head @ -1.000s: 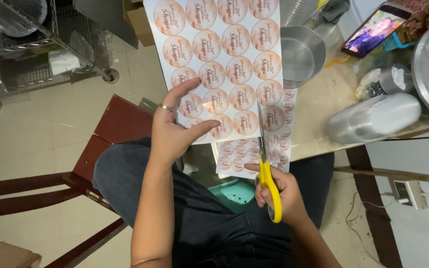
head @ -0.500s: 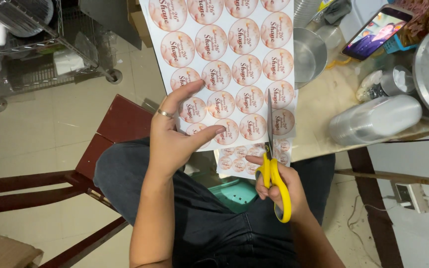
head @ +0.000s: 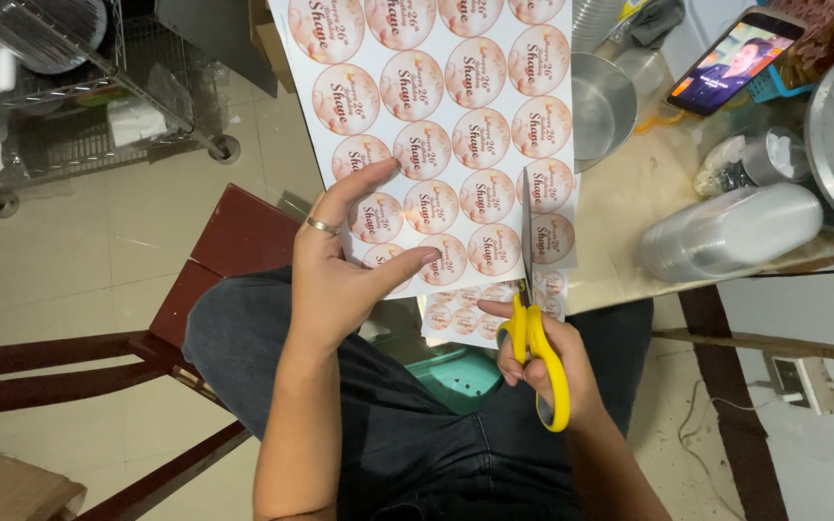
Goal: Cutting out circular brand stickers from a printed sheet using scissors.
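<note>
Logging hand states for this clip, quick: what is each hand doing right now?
Left hand: closed on the sticker sheet, thumb on top.
Right hand: closed on the yellow scissors, blades in the sheet's right column.

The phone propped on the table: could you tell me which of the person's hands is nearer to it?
Right. The right hand, holding yellow scissors, sits below the phone on its side; the left hand grips the sticker sheet farther away.

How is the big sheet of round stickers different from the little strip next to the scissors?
The sticker sheet is wide, with several columns; the narrow strip has one. The left hand grips the sheet; the strip hangs partly cut free above the yellow scissors in the right hand. Both carry matching peach circles.
</note>
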